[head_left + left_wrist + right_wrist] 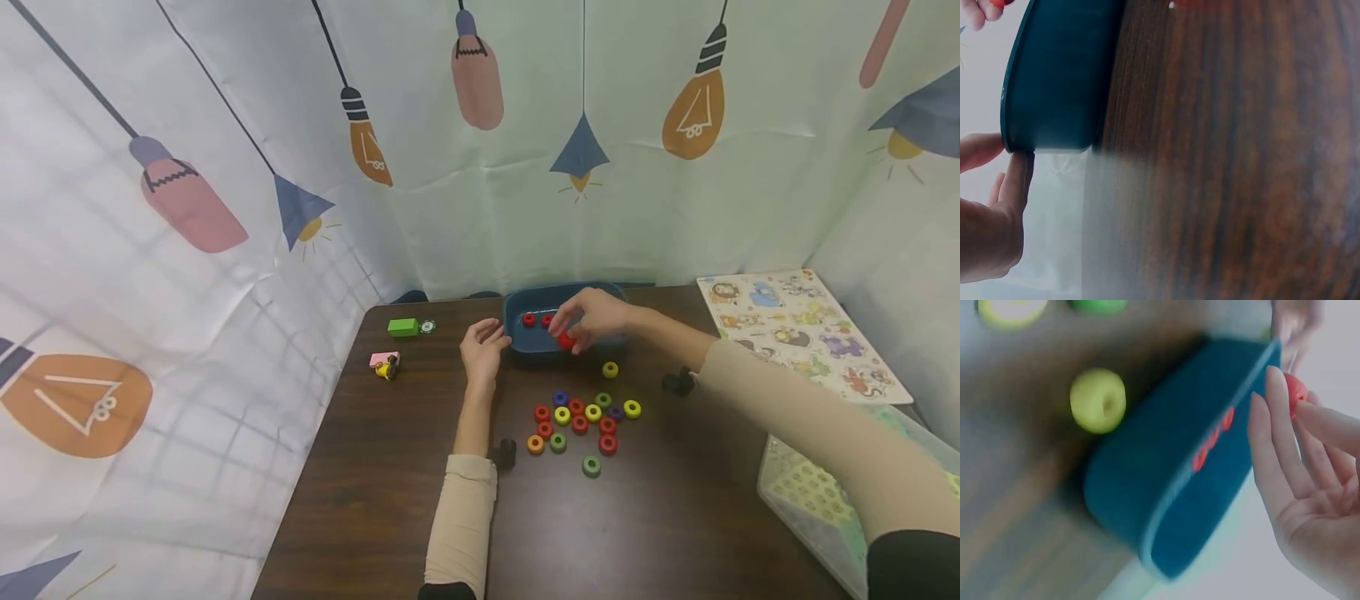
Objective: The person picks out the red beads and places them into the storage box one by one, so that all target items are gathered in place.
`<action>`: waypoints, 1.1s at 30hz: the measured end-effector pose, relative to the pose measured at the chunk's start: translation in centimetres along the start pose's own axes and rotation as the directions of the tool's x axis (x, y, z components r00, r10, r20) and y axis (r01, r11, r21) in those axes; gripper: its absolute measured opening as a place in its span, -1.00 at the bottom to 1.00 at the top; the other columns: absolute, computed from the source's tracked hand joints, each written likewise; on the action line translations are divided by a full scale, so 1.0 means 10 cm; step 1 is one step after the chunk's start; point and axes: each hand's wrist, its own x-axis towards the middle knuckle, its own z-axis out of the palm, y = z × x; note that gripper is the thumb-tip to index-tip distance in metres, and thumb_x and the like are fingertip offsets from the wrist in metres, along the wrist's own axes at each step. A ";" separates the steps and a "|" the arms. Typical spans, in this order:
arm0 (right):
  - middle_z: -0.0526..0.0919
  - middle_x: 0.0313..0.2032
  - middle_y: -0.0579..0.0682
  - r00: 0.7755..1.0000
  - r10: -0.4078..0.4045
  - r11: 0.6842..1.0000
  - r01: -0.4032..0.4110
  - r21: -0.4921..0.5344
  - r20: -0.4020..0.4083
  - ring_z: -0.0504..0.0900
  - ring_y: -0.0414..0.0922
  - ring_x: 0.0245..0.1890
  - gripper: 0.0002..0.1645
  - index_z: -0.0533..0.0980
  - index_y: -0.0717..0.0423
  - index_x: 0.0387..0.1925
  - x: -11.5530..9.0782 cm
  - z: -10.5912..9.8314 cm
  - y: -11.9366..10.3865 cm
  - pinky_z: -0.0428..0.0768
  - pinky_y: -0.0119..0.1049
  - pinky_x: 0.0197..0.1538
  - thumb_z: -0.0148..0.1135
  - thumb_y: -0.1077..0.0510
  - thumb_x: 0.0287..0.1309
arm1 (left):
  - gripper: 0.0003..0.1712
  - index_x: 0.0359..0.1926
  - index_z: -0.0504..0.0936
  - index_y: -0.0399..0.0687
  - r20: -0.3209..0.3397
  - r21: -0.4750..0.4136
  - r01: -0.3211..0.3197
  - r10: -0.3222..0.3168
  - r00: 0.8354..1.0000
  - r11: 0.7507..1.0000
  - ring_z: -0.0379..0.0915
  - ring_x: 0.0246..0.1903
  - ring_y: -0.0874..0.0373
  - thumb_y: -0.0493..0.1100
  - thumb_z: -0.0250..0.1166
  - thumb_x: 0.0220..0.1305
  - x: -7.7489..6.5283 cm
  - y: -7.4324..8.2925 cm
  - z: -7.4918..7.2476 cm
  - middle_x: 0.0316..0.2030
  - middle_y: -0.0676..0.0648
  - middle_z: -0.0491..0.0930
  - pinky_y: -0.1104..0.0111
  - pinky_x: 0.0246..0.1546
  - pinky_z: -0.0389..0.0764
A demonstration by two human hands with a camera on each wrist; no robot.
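Observation:
A dark blue plastic bin (531, 342) stands at the table's back edge, with a few red ring beads (1213, 437) lying inside. Over its opening my right hand (597, 317) pinches another red bead (1297, 391) between thumb and fingertips. At the bin's left end is my left hand (482, 354); in the left wrist view its nearly straight fingers (1017, 181) touch the end wall near the rim. In front of the bin lie loose ring beads in red, yellow, green, blue and orange, among them a yellow bead (611, 369) close to its wall.
A green block (402, 327), a poker chip (427, 327) and a small yellow figure (386, 368) by a pink block sit at the back left. An animal picture board (806, 333) and a clear plastic case (810, 492) lie on the right. A patterned curtain hangs behind.

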 end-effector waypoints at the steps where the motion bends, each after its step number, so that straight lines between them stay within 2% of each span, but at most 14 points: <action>1: 0.68 -0.05 0.18 1.000 0.005 1.000 -0.005 0.002 -0.008 0.74 0.18 -0.33 -0.66 0.60 0.23 0.01 0.03 -0.06 0.00 0.67 0.10 -0.15 0.15 0.43 0.20 | -0.45 0.14 0.48 -0.34 0.000 0.000 -0.001 0.001 1.000 1.000 0.50 0.15 -0.15 -0.53 0.33 0.08 0.00 0.00 0.00 0.14 -0.28 0.51 0.24 0.05 0.60; 6: 0.61 0.05 0.31 0.997 0.036 0.999 -0.035 0.021 -0.066 0.73 0.19 -0.28 -0.62 0.54 0.32 0.09 0.19 -0.33 0.09 0.66 0.12 -0.11 0.09 0.45 0.23 | -0.46 0.13 0.48 -0.33 -0.001 0.003 -0.012 0.012 1.000 1.000 0.51 0.14 -0.15 -0.52 0.33 0.07 0.00 -0.02 0.00 0.13 -0.28 0.51 0.24 0.04 0.61; 13: 0.65 0.00 0.28 0.982 0.117 0.993 -0.118 0.001 -0.150 0.74 0.16 -0.27 -0.59 0.53 0.36 0.09 0.41 -0.49 0.34 0.68 0.08 -0.11 0.05 0.44 0.21 | -0.48 0.11 0.51 -0.29 -0.006 0.019 -0.006 0.006 1.000 1.000 0.56 0.10 -0.03 -0.51 0.33 0.08 -0.01 -0.03 0.00 0.13 -0.26 0.52 0.22 0.06 0.60; 18: 0.66 -0.04 0.27 0.966 0.161 0.986 -0.166 -0.007 -0.204 0.75 0.14 -0.30 -0.60 0.58 0.34 0.02 0.50 -0.48 0.47 0.69 0.04 -0.15 0.06 0.47 0.14 | -0.46 0.13 0.50 -0.31 -0.004 0.026 -0.004 0.004 1.000 1.000 0.57 0.09 0.00 -0.50 0.35 0.08 -0.01 -0.01 0.00 0.14 -0.26 0.52 0.22 0.06 0.60; 27: 0.63 0.00 0.30 0.958 0.164 0.982 -0.181 -0.052 -0.237 0.75 0.11 -0.32 -0.53 0.62 0.31 -0.04 0.55 -0.36 0.73 0.72 -0.05 -0.22 -0.07 0.53 0.08 | -0.49 0.09 0.53 -0.28 -0.006 0.020 0.014 -0.013 1.000 1.000 0.56 0.10 -0.05 -0.50 0.34 0.07 -0.03 -0.03 0.02 0.09 -0.19 0.55 0.25 0.02 0.62; 33: 0.62 0.04 0.29 0.963 0.136 0.986 -0.154 -0.063 -0.234 0.75 0.10 -0.26 -0.56 0.60 0.22 0.03 0.51 -0.33 0.67 0.71 -0.04 -0.19 0.01 0.47 0.18 | -0.46 0.15 0.50 -0.32 0.008 0.016 0.006 -0.006 1.000 1.000 0.54 0.13 -0.03 -0.50 0.33 0.10 -0.04 0.02 -0.01 0.15 -0.24 0.50 0.23 0.08 0.58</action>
